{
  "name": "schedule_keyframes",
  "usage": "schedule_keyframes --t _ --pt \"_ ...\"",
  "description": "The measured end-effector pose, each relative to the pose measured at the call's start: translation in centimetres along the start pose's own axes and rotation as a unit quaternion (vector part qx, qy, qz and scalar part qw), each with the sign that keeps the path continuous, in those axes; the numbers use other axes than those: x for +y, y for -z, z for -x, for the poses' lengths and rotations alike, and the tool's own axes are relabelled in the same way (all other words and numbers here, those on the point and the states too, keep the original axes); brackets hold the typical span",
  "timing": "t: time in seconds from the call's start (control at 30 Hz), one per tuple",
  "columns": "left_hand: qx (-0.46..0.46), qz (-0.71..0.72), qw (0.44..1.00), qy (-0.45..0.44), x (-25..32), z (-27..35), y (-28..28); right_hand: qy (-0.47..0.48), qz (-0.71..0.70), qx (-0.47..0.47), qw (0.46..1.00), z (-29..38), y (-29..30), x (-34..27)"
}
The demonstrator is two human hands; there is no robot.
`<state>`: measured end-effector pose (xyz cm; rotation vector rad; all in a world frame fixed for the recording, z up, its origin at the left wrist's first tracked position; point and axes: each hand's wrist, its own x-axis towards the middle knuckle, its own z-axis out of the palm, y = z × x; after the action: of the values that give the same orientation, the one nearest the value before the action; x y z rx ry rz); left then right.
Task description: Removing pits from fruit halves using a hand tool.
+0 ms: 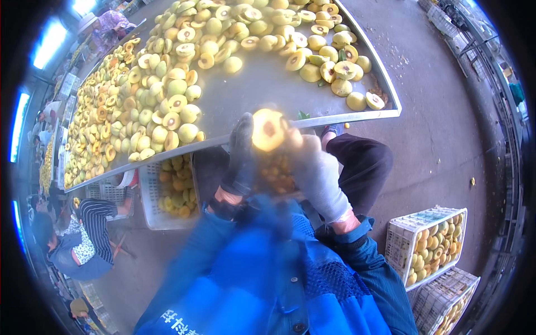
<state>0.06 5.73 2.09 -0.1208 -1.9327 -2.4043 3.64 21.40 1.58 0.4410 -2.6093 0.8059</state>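
My left hand (243, 155), in a dark glove, is raised before my chest at the near edge of a metal-rimmed table (259, 88). A halved yellow fruit (268, 130) with a brown centre lies against its fingers, cut face up. On the fruit's other side is my right hand (316, 176), in a pale knit glove, its bare-looking fingertips close to or touching the fruit. Blur hides which hand bears it and whether the right holds a tool. Many halved yellow-green fruits (176, 88) are heaped on the table. Below my hands, more fruit (274, 171) shows blurred.
A white plastic crate of fruit (165, 224) stands under the table at left. Two more fruit-filled crates (398, 243) (439, 284) stand on the floor at right. A seated person (83, 251) is at left; another person (106, 31) is beyond the table's far left side.
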Motion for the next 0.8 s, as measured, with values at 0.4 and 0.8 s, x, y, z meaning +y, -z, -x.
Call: schedule_keyframes --t 0.4,0.8 --pt "0.054 -0.161 0.970 -0.174 3.3 2.6 -2.5 -0.022 -0.056 -0.033 0.998 0.3 -0.3 -2.7" --pt "0.063 -0.214 0.957 -0.185 1.8 1.5 -0.8 -0.109 -0.164 -0.193 0.961 -1.3 2.6 -3.4"
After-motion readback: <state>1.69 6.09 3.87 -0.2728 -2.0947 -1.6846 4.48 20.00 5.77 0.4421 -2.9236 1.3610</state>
